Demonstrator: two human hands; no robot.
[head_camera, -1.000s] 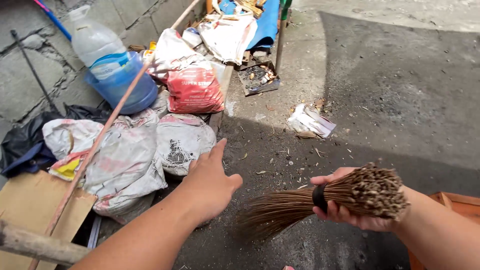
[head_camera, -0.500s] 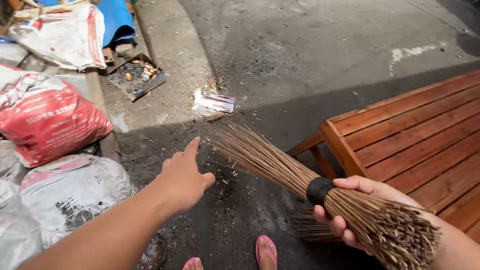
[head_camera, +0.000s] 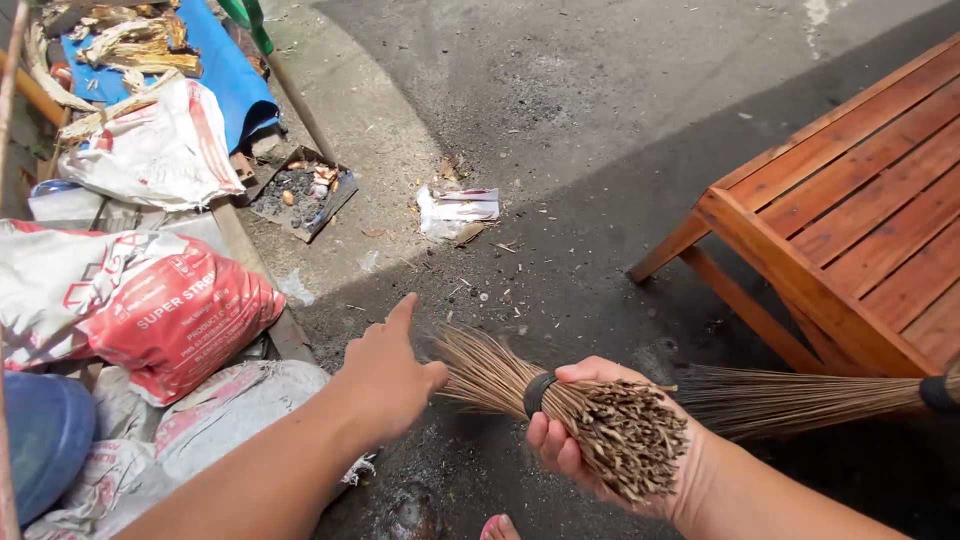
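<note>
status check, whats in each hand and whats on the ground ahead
Right hand gripping stick broom at its black band. Left hand empty, open, at the bristles. Crumpled paper litter on pavement ahead; wooden bench to the right.

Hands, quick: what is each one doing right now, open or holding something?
Left hand: open, empty, forefinger stretched out above the ground, next to the stick broom's bristles.
Right hand: closed around the stick broom near its black band.
</note>
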